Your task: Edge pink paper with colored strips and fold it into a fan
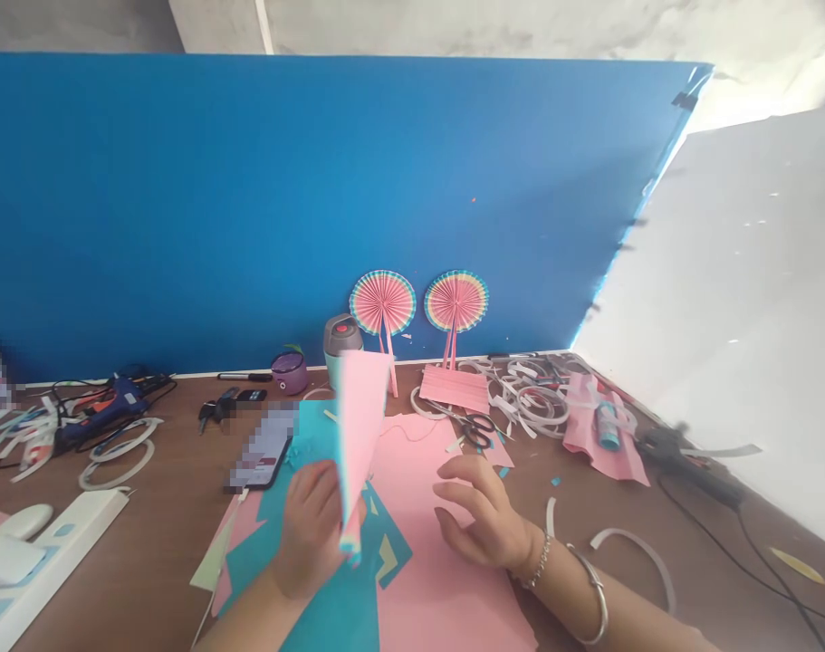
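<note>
A folded pink paper piece (pixel 364 407) with a blue edge stands upright in my left hand (pixel 313 525), whose fingers are wrapped round its lower part. To its right, my right hand (pixel 476 512) hovers over the pink sheet (pixel 446 589), fingers curved and apart, holding nothing. Teal paper (pixel 330 607) lies under my left hand, with small yellow scraps on it. Two round pleated pink fans, a left one (pixel 383 303) and a right one (pixel 456 302), lean against the blue panel. A pleated pink strip (pixel 455 389) lies below the right fan.
Black scissors (pixel 478 430) lie beyond my right hand. A phone (pixel 266 448), a purple pot (pixel 289 372) and a grey-topped bottle (pixel 342 337) stand or lie left of centre. Glue guns, a left one (pixel 117 403) and a right one (pixel 690 466), lie at the sides, near a white power strip (pixel 65 552).
</note>
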Demonstrator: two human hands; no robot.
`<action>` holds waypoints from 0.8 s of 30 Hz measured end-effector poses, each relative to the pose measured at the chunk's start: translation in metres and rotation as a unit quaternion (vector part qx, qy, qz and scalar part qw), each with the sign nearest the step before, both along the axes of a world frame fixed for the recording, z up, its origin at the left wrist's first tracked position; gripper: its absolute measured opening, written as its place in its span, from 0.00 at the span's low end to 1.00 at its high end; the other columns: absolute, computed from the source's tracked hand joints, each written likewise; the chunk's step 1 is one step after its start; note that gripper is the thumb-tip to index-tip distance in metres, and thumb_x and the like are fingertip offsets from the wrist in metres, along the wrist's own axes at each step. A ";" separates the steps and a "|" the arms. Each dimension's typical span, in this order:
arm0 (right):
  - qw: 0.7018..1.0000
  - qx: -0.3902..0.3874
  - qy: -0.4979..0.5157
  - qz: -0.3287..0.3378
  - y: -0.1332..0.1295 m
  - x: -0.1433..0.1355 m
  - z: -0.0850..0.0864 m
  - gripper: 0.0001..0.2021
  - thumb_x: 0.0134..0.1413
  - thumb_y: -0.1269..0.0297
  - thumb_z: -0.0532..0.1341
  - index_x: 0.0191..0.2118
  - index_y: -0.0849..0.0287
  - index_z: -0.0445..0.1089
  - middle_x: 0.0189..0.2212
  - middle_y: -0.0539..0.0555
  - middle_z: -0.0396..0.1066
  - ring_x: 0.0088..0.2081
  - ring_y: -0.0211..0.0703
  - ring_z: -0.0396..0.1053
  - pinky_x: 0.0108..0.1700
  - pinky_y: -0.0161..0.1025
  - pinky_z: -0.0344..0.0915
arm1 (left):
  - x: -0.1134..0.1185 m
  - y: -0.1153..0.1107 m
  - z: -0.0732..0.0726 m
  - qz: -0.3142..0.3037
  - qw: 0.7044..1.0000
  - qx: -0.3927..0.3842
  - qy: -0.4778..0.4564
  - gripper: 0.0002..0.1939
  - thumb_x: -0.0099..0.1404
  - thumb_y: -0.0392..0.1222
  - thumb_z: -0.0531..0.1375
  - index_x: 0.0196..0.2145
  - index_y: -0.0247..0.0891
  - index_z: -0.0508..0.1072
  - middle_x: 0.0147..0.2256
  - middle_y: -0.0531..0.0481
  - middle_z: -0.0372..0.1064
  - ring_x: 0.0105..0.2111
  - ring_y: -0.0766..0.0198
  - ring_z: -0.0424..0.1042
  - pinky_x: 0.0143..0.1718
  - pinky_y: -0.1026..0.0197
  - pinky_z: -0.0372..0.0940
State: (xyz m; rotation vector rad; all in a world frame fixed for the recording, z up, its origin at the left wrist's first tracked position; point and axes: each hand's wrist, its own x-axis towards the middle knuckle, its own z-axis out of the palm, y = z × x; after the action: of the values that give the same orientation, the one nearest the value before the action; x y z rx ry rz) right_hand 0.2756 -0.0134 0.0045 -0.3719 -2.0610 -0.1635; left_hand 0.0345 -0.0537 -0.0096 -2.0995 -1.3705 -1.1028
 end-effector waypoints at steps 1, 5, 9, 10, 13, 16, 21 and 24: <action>1.000 0.025 0.010 -0.002 -0.003 -0.001 0.000 0.18 0.49 0.75 0.56 0.47 0.60 0.61 0.39 0.59 0.65 0.40 0.46 0.64 0.38 0.43 0.65 | 0.004 0.001 0.004 -0.004 1.000 0.003 0.014 0.13 0.65 0.33 0.52 0.42 0.41 0.73 0.31 0.47 0.70 0.37 0.56 0.68 0.39 0.54 0.62; 0.996 0.068 -0.052 -0.026 -0.010 -0.008 0.001 0.18 0.51 0.64 0.61 0.49 0.60 0.62 0.43 0.60 0.67 0.49 0.51 0.61 0.48 0.47 0.58 | 0.020 0.002 0.008 0.019 0.993 -0.056 0.097 0.17 0.63 0.29 0.51 0.46 0.39 0.71 0.31 0.48 0.67 0.35 0.57 0.65 0.40 0.53 0.59; 0.986 -0.007 -0.157 -0.061 -0.004 -0.015 -0.004 0.07 0.57 0.69 0.56 0.41 0.58 0.66 0.34 0.53 0.71 0.39 0.43 0.63 0.43 0.42 0.53 | 0.027 0.002 0.000 -0.010 0.985 -0.109 0.132 0.18 0.62 0.28 0.52 0.48 0.38 0.69 0.31 0.49 0.66 0.34 0.58 0.63 0.39 0.54 0.58; 0.982 -0.025 -0.175 -0.067 -0.001 -0.015 -0.006 0.06 0.56 0.73 0.54 0.37 0.58 0.67 0.31 0.52 0.70 0.35 0.41 0.62 0.39 0.41 0.52 | 0.027 0.003 -0.001 -0.019 0.983 -0.118 0.136 0.18 0.62 0.27 0.51 0.47 0.37 0.69 0.31 0.49 0.65 0.34 0.58 0.62 0.39 0.54 0.58; 0.975 -0.055 -0.203 -0.077 0.008 -0.011 -0.014 0.09 0.54 0.78 0.52 0.30 0.60 0.66 0.26 0.52 0.66 0.29 0.39 0.56 0.33 0.39 0.48 | 0.024 0.005 -0.005 -0.042 0.980 -0.144 0.130 0.13 0.64 0.28 0.51 0.40 0.37 0.71 0.30 0.49 0.64 0.33 0.59 0.62 0.37 0.55 0.57; 0.972 -0.092 -0.200 -0.076 0.015 -0.004 -0.018 0.09 0.49 0.78 0.53 0.28 0.60 0.67 0.28 0.53 0.66 0.29 0.39 0.55 0.31 0.38 0.48 | 0.018 0.009 -0.007 -0.053 0.978 -0.177 0.099 0.09 0.66 0.32 0.52 0.33 0.38 0.70 0.30 0.50 0.66 0.34 0.59 0.63 0.36 0.55 0.57; 0.965 -0.129 -0.222 -0.050 0.018 0.005 -0.018 0.11 0.47 0.79 0.53 0.31 0.59 0.69 0.28 0.53 0.64 0.28 0.39 0.56 0.30 0.36 0.51 | 0.009 0.009 -0.005 -0.108 0.973 -0.183 0.085 0.09 0.67 0.34 0.52 0.31 0.39 0.70 0.29 0.52 0.67 0.32 0.61 0.63 0.34 0.57 0.57; 0.979 -0.066 -0.189 -0.048 0.016 0.009 -0.013 0.13 0.52 0.78 0.52 0.38 0.58 0.70 0.27 0.53 0.64 0.28 0.39 0.57 0.30 0.37 0.52 | 0.005 0.004 0.005 -0.129 0.985 -0.089 0.078 0.09 0.66 0.30 0.52 0.34 0.38 0.70 0.28 0.52 0.68 0.32 0.62 0.64 0.36 0.57 0.57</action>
State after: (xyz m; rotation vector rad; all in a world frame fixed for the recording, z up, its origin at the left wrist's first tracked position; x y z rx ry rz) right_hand 0.2847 0.0029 -0.0084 -0.5564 -2.4388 -0.1649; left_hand 0.0398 -0.0499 -0.0050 -2.4914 -1.1872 -0.9134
